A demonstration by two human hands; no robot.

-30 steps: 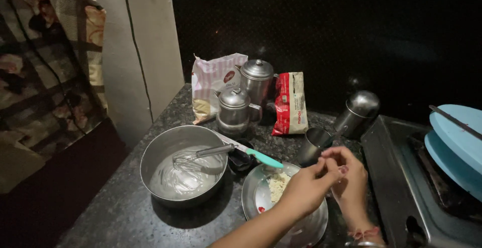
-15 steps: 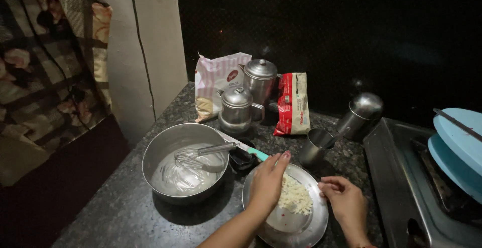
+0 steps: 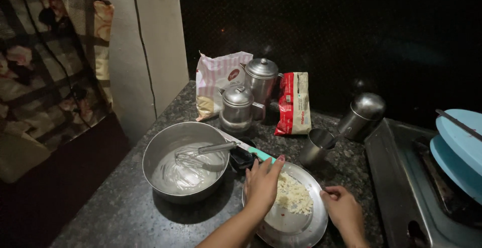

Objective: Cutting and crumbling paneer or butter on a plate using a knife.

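Resting left hand (image 3: 262, 182) on plate (image 3: 281, 228) rim beside shreds (image 3: 293, 197).

Steel bowl (image 3: 170, 147), whisk (image 3: 201, 153), red packet (image 3: 293, 105)

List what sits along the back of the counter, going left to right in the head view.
Pink and white paper bag → small lidded steel pot → tall lidded steel canister → red and white packet → open steel cup → tilted steel container → blue plates.
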